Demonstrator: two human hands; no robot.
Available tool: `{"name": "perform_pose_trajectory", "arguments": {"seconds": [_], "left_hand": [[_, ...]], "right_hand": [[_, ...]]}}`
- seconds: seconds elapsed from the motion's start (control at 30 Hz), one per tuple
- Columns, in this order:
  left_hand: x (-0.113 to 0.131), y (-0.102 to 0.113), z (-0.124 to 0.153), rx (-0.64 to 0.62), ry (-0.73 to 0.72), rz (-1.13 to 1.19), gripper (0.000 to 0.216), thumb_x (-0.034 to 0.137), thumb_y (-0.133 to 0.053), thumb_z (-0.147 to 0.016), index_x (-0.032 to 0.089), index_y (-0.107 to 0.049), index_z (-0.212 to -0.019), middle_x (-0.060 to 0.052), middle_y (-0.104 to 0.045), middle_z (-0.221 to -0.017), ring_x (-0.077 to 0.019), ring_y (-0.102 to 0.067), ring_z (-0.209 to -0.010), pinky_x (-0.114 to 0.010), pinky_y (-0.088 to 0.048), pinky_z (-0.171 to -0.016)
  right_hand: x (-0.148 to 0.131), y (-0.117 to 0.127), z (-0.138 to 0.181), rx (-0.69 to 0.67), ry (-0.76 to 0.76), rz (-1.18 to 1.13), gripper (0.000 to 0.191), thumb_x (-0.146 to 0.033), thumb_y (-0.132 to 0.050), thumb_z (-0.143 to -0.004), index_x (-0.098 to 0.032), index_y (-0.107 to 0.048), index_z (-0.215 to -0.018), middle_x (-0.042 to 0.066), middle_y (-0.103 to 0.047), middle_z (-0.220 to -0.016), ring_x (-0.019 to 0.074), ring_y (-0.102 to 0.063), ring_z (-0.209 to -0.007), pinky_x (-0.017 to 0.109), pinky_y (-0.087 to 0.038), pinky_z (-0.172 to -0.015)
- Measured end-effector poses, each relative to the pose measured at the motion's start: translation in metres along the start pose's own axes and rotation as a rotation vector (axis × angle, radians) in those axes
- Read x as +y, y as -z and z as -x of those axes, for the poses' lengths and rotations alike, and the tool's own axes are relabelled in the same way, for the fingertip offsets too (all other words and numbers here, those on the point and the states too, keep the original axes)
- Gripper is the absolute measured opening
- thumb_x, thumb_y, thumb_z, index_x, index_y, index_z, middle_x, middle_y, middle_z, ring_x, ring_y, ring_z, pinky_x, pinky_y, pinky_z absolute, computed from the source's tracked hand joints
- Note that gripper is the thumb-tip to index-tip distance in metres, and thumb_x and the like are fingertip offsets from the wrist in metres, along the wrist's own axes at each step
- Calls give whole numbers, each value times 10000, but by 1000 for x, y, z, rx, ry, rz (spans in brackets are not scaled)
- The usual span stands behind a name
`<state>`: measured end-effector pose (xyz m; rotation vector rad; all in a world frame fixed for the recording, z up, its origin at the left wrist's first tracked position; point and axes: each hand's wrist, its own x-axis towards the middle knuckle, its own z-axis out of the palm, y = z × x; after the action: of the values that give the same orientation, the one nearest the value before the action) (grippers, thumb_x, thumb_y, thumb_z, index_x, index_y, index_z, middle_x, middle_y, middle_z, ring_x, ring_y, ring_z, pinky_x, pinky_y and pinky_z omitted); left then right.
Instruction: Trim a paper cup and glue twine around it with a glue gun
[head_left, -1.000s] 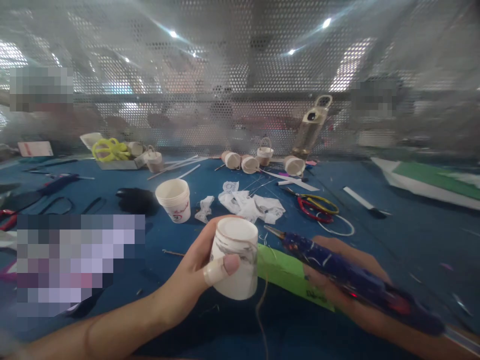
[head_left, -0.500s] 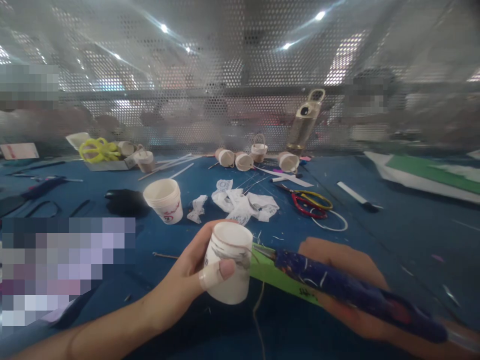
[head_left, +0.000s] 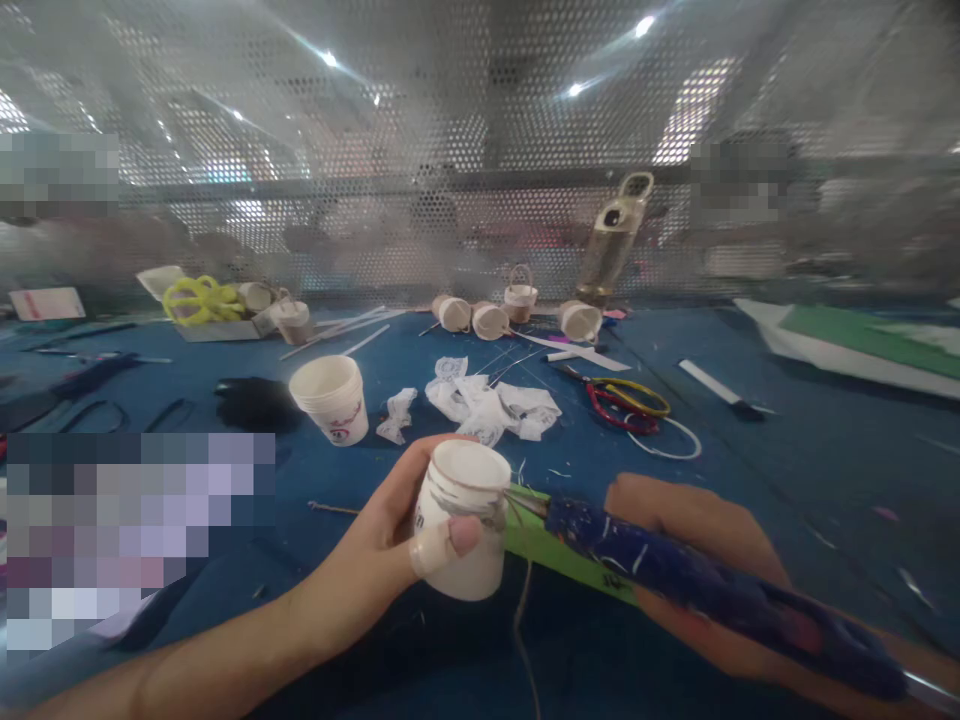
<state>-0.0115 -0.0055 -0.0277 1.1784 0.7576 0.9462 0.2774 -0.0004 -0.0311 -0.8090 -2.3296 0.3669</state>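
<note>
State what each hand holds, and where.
Left hand wraps the white paper cup around its side; right hand holds the blue glue gun by its body.

Two hands show: the left hand [head_left: 375, 550] and the right hand [head_left: 697, 520]. There is one glue gun [head_left: 675, 575], one bottle [head_left: 616, 240] and one held cup [head_left: 461, 520]. There are two pairs of scissors: yellow scissors [head_left: 191, 298] and red scissors [head_left: 626, 405]. Four little cups [head_left: 489, 320] sit at the back.

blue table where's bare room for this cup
Widest bare patch of the blue table: right of the scissors, between the white strip and the right hand gripping the glue gun. A smaller one: between the stack of paper cups and the left hand holding the paper cup. Crowded: the paper scraps and the back row of cup baskets.
</note>
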Motion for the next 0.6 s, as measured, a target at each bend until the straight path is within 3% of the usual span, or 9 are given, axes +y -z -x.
{"name": "perform_pose_trajectory", "arguments": {"seconds": [0.2, 0.6], "left_hand": [[6, -11, 2, 88, 10, 23, 516, 454, -859, -785, 326, -625, -1226, -1, -694, -1106, -198, -611, -1042, -288, -502, -900], [6, -14, 3, 135, -22, -37, 495, 452, -861, -788, 357, -626, -1214, 48, -680, -1084, -148, -609, -1007, -236, -489, -890]], "right_hand": [[-2, 3, 1, 20, 7, 77, 175, -254, -525, -941, -282, -395, -827, -68, -459, -683, 136, -433, -523, 301, -316, -501], [4, -7, 2, 103, 45, 87, 191, -222, -529, -899, -273, -382, -788, -77, -439, -654, 125, -408, -504, 317, -256, -512]]}}
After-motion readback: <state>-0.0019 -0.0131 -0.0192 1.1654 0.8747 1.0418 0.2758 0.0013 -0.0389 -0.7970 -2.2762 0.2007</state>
